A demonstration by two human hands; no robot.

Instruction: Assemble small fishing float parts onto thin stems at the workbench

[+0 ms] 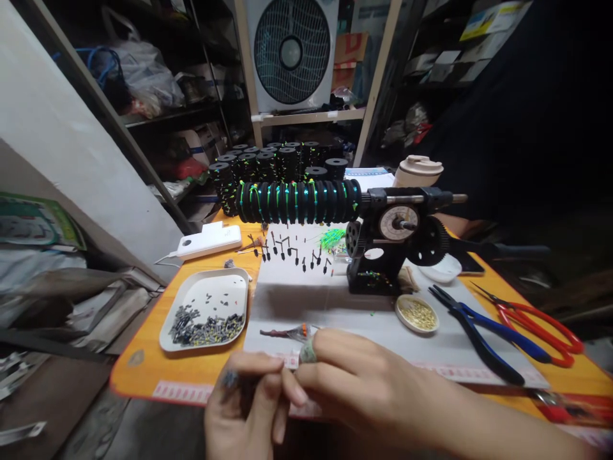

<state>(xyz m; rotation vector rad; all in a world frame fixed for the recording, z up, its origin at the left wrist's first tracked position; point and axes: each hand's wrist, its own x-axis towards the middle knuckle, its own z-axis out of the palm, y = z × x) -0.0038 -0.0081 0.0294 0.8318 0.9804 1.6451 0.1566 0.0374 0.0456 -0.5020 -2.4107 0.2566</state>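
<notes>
Head view: both hands working together at the near table edge, in front of the winder.
Left hand [253, 402] was curled around a small grey bunch [230, 378], which sat in the crook of the fingers; right hand [354, 370] had its fingers bent in, tips meeting the left's — couldn't tell what, if anything, it gripped. Green wrap [308, 351] on one right finger. Orange-tipped bundle [287, 332] lay just beyond the hands, white tray [166, 332] of small parts to the left — winder [380, 243] behind, black ribbed roll [297, 201] on its shaft.
</notes>
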